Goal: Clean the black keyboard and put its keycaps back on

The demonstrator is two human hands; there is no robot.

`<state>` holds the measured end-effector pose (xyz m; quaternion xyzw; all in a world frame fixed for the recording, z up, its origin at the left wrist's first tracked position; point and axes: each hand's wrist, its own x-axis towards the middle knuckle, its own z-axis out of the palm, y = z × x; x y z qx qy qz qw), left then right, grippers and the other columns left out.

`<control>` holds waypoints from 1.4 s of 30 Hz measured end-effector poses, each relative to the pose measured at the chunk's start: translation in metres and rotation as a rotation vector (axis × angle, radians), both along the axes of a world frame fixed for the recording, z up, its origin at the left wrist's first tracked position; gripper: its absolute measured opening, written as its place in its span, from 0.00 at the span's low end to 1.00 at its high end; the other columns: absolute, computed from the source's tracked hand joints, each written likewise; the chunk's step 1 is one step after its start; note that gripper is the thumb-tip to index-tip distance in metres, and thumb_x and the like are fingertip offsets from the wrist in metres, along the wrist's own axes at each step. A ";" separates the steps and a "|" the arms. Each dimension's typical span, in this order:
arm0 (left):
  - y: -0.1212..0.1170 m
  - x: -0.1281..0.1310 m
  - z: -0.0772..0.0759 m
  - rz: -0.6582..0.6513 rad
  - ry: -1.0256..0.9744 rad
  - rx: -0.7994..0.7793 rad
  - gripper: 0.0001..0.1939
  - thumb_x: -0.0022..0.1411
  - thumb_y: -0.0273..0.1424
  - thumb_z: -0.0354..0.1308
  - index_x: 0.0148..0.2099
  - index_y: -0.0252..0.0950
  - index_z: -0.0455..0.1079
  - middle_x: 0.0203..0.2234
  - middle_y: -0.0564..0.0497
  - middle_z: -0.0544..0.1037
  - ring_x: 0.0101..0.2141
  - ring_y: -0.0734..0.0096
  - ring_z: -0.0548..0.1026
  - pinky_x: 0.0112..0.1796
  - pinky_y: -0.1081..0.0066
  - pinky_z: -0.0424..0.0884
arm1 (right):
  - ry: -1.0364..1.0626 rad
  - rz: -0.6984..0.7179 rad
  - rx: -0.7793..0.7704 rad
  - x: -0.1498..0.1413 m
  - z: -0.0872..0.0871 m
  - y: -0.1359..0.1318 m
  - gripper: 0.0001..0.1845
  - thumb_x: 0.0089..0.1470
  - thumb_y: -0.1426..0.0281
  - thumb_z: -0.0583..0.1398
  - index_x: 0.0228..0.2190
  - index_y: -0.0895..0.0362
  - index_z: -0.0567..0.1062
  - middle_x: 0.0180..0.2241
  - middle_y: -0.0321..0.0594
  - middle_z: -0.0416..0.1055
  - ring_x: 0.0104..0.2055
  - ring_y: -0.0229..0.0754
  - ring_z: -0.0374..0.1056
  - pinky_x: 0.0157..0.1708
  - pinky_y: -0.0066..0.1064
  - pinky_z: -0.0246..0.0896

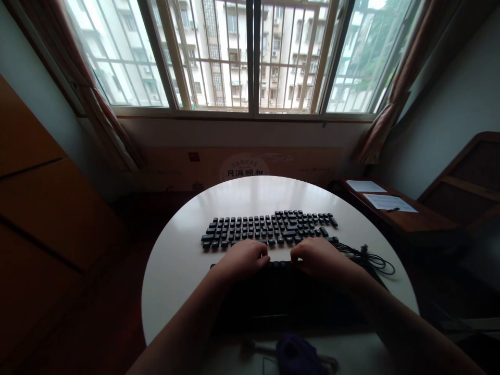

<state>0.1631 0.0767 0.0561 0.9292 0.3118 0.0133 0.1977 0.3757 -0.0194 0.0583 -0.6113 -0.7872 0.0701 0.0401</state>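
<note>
A dark keyboard base (287,297) lies across the near part of the round white table (167,271). My left hand (247,256) is curled at its far edge, thumb and fingers close together. Opposite it, a short gap away, my right hand (317,254) is bent in a pinch at the same edge. A few black keycaps on the base (279,264) show between the hands. Whatever the fingertips grip is hidden. Behind the hands, many loose black keycaps (255,228) stand in rows in a keyboard layout.
A coiled black cable (373,259) lies right of the keyboard. At the near edge are a blurred purple thing (299,354) and a thin metal-looking tool (258,346). Papers (390,203) with a pen (393,210) rest on a wooden side table (429,221). Windows (253,57) stand beyond.
</note>
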 end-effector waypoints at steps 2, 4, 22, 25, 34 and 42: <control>0.000 0.000 0.001 0.001 0.008 -0.010 0.11 0.64 0.36 0.54 0.38 0.40 0.77 0.38 0.49 0.81 0.39 0.62 0.77 0.36 0.69 0.67 | 0.003 0.009 0.012 -0.001 0.002 -0.002 0.10 0.50 0.76 0.61 0.29 0.51 0.82 0.30 0.40 0.80 0.35 0.47 0.75 0.32 0.31 0.57; 0.000 0.000 0.001 0.000 0.011 -0.014 0.11 0.65 0.36 0.54 0.38 0.40 0.77 0.38 0.49 0.81 0.38 0.62 0.77 0.36 0.69 0.67 | 0.031 0.016 0.012 0.001 0.003 -0.004 0.11 0.50 0.77 0.61 0.30 0.50 0.83 0.32 0.40 0.81 0.38 0.47 0.75 0.35 0.31 0.59; 0.001 -0.003 0.004 0.037 -0.010 0.004 0.12 0.65 0.38 0.53 0.38 0.39 0.77 0.37 0.49 0.81 0.37 0.63 0.77 0.34 0.71 0.66 | 0.319 0.117 0.070 0.029 -0.001 0.007 0.22 0.50 0.81 0.56 0.37 0.49 0.84 0.45 0.35 0.80 0.46 0.43 0.75 0.48 0.33 0.67; 0.001 -0.002 0.004 0.015 -0.014 0.025 0.12 0.65 0.37 0.53 0.38 0.40 0.77 0.36 0.49 0.81 0.37 0.63 0.77 0.35 0.70 0.67 | 0.270 0.153 -0.014 0.024 -0.003 0.007 0.23 0.47 0.82 0.57 0.36 0.49 0.84 0.43 0.36 0.81 0.45 0.44 0.75 0.49 0.33 0.66; -0.003 -0.007 0.006 0.029 -0.049 0.041 0.11 0.65 0.37 0.54 0.38 0.40 0.76 0.38 0.49 0.81 0.39 0.61 0.77 0.36 0.68 0.68 | 0.244 0.106 -0.024 0.026 -0.009 0.012 0.20 0.47 0.82 0.56 0.31 0.50 0.84 0.38 0.35 0.81 0.41 0.43 0.76 0.45 0.32 0.66; -0.006 -0.009 0.005 0.000 -0.091 0.080 0.10 0.64 0.36 0.55 0.37 0.39 0.76 0.36 0.50 0.81 0.38 0.60 0.77 0.37 0.66 0.69 | 0.316 0.030 0.251 0.017 -0.025 0.022 0.17 0.51 0.80 0.56 0.32 0.53 0.83 0.38 0.39 0.80 0.41 0.43 0.75 0.44 0.32 0.67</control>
